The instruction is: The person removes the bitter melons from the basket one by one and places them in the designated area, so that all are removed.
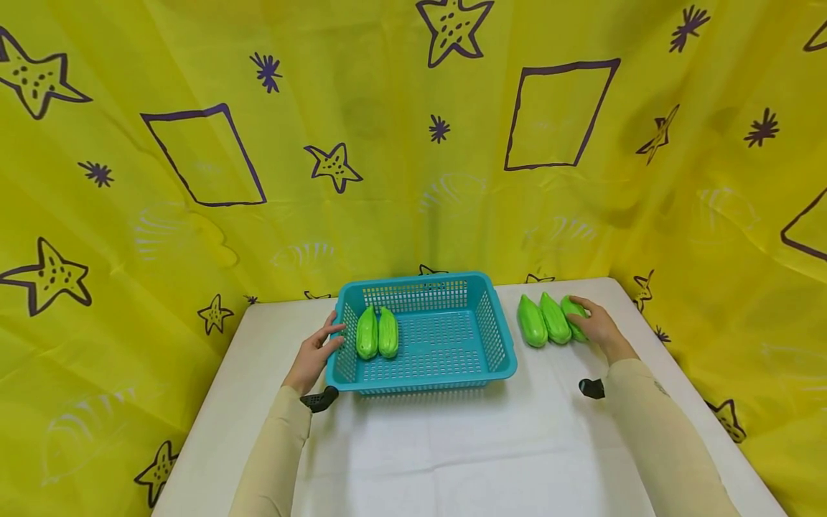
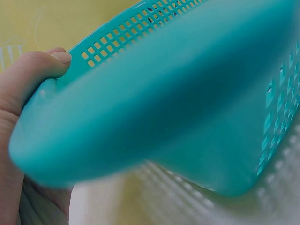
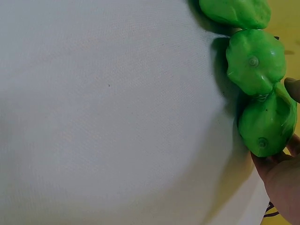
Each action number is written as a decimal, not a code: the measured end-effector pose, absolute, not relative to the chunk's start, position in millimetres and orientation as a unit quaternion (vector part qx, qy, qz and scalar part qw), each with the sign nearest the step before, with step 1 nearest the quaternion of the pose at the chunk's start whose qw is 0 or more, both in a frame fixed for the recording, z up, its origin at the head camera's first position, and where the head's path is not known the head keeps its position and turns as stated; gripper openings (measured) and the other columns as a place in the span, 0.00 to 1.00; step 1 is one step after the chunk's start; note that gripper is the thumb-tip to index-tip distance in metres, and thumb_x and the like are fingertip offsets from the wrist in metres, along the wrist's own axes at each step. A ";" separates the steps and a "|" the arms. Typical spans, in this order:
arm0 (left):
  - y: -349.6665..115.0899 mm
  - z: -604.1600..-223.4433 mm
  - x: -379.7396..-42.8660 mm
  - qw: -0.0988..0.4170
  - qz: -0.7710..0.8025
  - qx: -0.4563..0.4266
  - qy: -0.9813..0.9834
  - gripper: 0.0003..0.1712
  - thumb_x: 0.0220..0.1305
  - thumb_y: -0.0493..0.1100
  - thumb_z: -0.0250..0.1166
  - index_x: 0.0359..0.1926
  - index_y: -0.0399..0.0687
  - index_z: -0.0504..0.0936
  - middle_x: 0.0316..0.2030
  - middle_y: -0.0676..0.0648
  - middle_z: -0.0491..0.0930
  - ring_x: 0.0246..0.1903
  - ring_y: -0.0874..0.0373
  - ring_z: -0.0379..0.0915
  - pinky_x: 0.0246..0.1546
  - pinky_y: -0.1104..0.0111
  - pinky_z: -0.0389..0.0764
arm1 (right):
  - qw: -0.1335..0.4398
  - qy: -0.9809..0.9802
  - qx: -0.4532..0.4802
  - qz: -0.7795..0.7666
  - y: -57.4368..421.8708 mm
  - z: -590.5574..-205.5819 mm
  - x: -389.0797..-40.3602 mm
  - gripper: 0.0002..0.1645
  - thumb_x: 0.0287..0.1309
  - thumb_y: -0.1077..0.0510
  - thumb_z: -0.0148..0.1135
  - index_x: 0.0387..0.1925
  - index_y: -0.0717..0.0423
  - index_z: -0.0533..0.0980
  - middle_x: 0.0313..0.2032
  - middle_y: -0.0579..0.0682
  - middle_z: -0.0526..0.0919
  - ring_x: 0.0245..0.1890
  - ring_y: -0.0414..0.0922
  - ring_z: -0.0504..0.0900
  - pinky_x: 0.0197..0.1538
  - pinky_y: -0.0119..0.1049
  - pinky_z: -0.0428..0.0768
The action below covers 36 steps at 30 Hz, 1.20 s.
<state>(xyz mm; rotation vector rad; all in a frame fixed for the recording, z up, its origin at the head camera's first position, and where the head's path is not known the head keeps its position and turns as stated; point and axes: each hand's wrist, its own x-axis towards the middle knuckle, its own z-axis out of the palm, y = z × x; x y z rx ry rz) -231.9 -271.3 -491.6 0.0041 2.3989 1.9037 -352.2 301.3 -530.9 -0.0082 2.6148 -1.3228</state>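
Observation:
A turquoise plastic basket with meshed walls stands on the table. My left hand grips its left rim, the thumb over the edge in the left wrist view. Inside the basket, along its left side, lie two bright green, long, ribbed gourd-like vegetables, a left one and a right one. Right of the basket three more lie side by side: a left one, a middle one and a right one. My right hand holds the right one between thumb and fingers, partly covering it in the head view.
A white cloth covers the table. Yellow curtains with star and square prints hang at the back and both sides, close to the table edges. Dark camera mounts show at the left wrist and right wrist.

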 end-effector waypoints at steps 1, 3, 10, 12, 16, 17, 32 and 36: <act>-271.4 -491.4 -231.7 0.040 0.622 0.002 0.782 0.25 0.74 0.40 0.55 0.68 0.35 0.68 0.76 0.53 0.45 0.76 0.50 0.31 0.72 0.50 0.49 | 0.106 0.887 -0.001 -0.449 301.0 -530.7 -352.0 0.37 0.73 0.54 0.49 0.75 0.61 0.48 0.72 0.74 0.41 0.70 0.74 0.41 0.67 0.70 0.47; -271.6 -491.5 -231.6 0.040 0.621 0.004 0.782 0.25 0.74 0.40 0.55 0.68 0.35 0.68 0.76 0.52 0.45 0.76 0.50 0.31 0.72 0.50 0.49 | 0.102 0.890 0.002 -0.445 300.3 -529.7 -351.3 0.37 0.73 0.53 0.48 0.75 0.61 0.48 0.72 0.74 0.42 0.69 0.74 0.43 0.67 0.69 0.49; -272.1 -491.6 -232.0 0.041 0.625 0.000 0.780 0.25 0.73 0.40 0.56 0.68 0.36 0.68 0.76 0.53 0.45 0.76 0.50 0.32 0.72 0.51 0.51 | 0.045 0.893 0.021 -0.447 295.4 -521.5 -348.8 0.38 0.73 0.50 0.48 0.75 0.64 0.49 0.71 0.75 0.45 0.67 0.75 0.53 0.64 0.67 0.60; -272.1 -491.3 -232.0 0.042 0.624 -0.001 0.780 0.25 0.73 0.40 0.56 0.68 0.36 0.68 0.76 0.53 0.45 0.76 0.50 0.31 0.72 0.51 0.51 | 0.023 0.893 0.032 -0.448 293.0 -519.1 -349.8 0.39 0.73 0.50 0.48 0.74 0.65 0.49 0.71 0.76 0.45 0.66 0.75 0.54 0.64 0.67 0.61; -272.0 -490.9 -231.8 0.044 0.620 -0.001 0.783 0.26 0.73 0.41 0.56 0.68 0.37 0.68 0.76 0.53 0.45 0.76 0.50 0.31 0.72 0.50 0.51 | -0.011 0.886 0.060 -0.460 288.2 -515.0 -351.9 0.39 0.72 0.49 0.48 0.74 0.65 0.50 0.70 0.75 0.49 0.67 0.73 0.56 0.64 0.65 0.62; -272.1 -490.9 -231.9 0.044 0.619 0.000 0.784 0.25 0.73 0.40 0.56 0.68 0.37 0.68 0.76 0.53 0.45 0.76 0.50 0.31 0.72 0.50 0.50 | -0.017 0.882 0.068 -0.466 286.5 -513.6 -352.0 0.39 0.72 0.48 0.48 0.74 0.64 0.50 0.71 0.74 0.49 0.67 0.72 0.56 0.65 0.65 0.62; -271.9 -491.8 -232.0 0.045 0.618 -0.005 0.785 0.26 0.73 0.40 0.56 0.68 0.37 0.68 0.76 0.55 0.45 0.76 0.50 0.31 0.73 0.50 0.47 | -0.020 0.812 0.090 -0.576 248.8 -481.0 -350.1 0.42 0.71 0.45 0.50 0.76 0.59 0.49 0.74 0.65 0.48 0.70 0.65 0.56 0.68 0.59 0.60; -271.6 -491.3 -231.6 0.048 0.617 -0.007 0.786 0.26 0.74 0.41 0.55 0.68 0.37 0.67 0.77 0.55 0.44 0.76 0.50 0.30 0.72 0.51 0.48 | -0.016 0.807 0.078 -0.586 238.8 -473.3 -348.5 0.42 0.71 0.44 0.50 0.76 0.59 0.50 0.74 0.66 0.50 0.71 0.65 0.54 0.69 0.58 0.59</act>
